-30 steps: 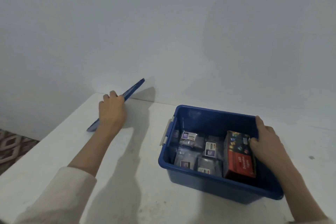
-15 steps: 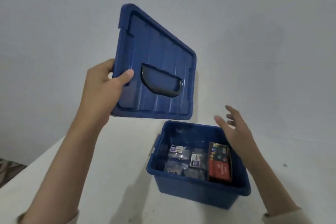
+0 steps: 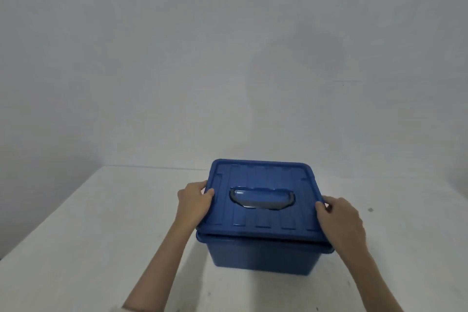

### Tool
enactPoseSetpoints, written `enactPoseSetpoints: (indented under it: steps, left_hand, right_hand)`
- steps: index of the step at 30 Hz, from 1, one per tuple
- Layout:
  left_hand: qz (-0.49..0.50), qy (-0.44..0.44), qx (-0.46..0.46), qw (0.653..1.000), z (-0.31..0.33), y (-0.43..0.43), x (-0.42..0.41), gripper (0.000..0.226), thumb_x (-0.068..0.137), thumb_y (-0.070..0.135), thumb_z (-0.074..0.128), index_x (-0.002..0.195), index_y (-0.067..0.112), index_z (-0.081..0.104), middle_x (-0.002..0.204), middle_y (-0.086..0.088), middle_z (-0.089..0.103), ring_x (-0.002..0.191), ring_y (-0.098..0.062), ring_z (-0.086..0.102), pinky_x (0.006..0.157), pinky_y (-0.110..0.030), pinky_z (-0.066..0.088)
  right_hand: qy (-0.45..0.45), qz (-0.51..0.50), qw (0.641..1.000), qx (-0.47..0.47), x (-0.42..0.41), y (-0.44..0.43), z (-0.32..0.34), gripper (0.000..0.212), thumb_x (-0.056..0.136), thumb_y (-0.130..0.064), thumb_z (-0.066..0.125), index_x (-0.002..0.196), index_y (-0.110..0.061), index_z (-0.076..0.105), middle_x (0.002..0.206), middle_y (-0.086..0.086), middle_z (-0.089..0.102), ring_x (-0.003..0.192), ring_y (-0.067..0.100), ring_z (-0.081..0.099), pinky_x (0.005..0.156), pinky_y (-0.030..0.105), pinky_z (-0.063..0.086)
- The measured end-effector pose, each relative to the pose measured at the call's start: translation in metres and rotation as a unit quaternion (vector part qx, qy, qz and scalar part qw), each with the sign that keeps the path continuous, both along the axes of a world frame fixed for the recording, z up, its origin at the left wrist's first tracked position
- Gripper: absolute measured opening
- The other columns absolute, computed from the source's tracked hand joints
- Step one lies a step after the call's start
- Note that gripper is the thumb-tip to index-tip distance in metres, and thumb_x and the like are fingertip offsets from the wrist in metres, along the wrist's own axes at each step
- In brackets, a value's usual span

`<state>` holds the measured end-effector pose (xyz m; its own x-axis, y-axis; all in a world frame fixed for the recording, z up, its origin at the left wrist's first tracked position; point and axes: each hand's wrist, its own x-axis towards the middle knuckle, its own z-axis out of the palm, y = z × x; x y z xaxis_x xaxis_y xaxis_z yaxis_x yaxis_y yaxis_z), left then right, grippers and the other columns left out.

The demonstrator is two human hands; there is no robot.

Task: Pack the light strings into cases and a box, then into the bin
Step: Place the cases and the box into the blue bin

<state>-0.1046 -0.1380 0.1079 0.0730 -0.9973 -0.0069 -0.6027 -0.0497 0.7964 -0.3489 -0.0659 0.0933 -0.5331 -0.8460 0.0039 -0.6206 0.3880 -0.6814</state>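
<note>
A blue plastic bin (image 3: pixel 260 256) stands on the white table (image 3: pixel 88 235). Its blue lid (image 3: pixel 263 215), with a recessed dark handle (image 3: pixel 262 198) in the middle, lies across the top of the bin. My left hand (image 3: pixel 193 201) grips the lid's left edge, thumb on top. My right hand (image 3: pixel 340 218) grips the lid's right edge the same way. The cases and the red box inside the bin are hidden under the lid.
A plain grey-white wall (image 3: pixel 228 58) rises right behind the table. The table's left edge runs diagonally down to the lower left. A small dark spot (image 3: pixel 370 209) marks the table to the right of the bin.
My left hand picked the lid up from the table's left, lifted it and brought it down onto the bin. My right hand left the bin's inside and took the lid's right edge.
</note>
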Motion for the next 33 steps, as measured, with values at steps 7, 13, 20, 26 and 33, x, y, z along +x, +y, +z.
enactPoseSetpoints:
  steps: [7, 13, 20, 26, 33]
  left_hand:
    - [0.002, 0.046, 0.039, 0.998, -0.010, 0.001, 0.002, 0.037, 0.091, 0.009, 0.050, 0.127, 0.012, 0.056, 0.113, -0.006, 0.063, 0.090, -0.020, 0.055, 0.075, -0.025, 0.043]
    - [0.043, 0.279, 0.207, 0.937, -0.016, 0.000, 0.012, 0.041, 0.088, 0.015, 0.060, 0.126, 0.003, 0.053, 0.116, -0.016, 0.064, 0.093, -0.029, 0.061, 0.075, -0.037, 0.052]
    - [0.068, 0.341, 0.151, 0.925, -0.028, 0.006, 0.004, 0.015, 0.088, 0.017, 0.059, 0.097, 0.005, 0.062, 0.091, -0.015, 0.068, 0.076, -0.028, 0.063, 0.060, -0.034, 0.054]
    - [0.016, 0.094, -0.044, 0.994, -0.032, 0.007, 0.000, 0.012, 0.094, 0.014, 0.048, 0.098, 0.019, 0.059, 0.076, 0.011, 0.059, 0.069, -0.005, 0.055, 0.047, -0.007, 0.039]
    - [-0.018, 0.007, -0.067, 0.998, -0.041, 0.001, 0.006, 0.032, 0.097, 0.020, 0.042, 0.126, 0.016, 0.055, 0.087, 0.002, 0.064, 0.073, -0.006, 0.055, 0.058, -0.014, 0.039]
  right_hand:
    - [0.045, 0.010, 0.998, 0.051, 0.002, 0.010, -0.001, 0.023, 0.093, -0.023, 0.042, 0.107, -0.017, 0.060, 0.096, 0.003, 0.050, 0.072, 0.019, 0.047, 0.061, 0.028, 0.033]
    - [-0.295, -0.011, 0.955, -0.020, -0.012, 0.000, -0.019, 0.048, 0.089, -0.018, 0.055, 0.136, -0.016, 0.046, 0.129, 0.011, 0.052, 0.103, 0.027, 0.053, 0.078, 0.037, 0.045]
    - [-0.414, -0.036, 0.908, -0.047, -0.012, 0.001, -0.029, 0.008, 0.086, -0.013, 0.058, 0.080, -0.011, 0.062, 0.088, 0.015, 0.065, 0.081, 0.032, 0.059, 0.062, 0.035, 0.048]
    - [-0.402, -0.027, 0.913, -0.062, -0.013, 0.000, -0.032, 0.007, 0.086, -0.013, 0.059, 0.081, -0.009, 0.062, 0.088, 0.016, 0.065, 0.082, 0.032, 0.059, 0.061, 0.034, 0.048]
    - [-0.392, -0.009, 0.916, -0.081, -0.015, 0.000, -0.038, 0.009, 0.087, -0.013, 0.057, 0.091, -0.009, 0.065, 0.097, 0.017, 0.066, 0.087, 0.031, 0.060, 0.061, 0.033, 0.048]
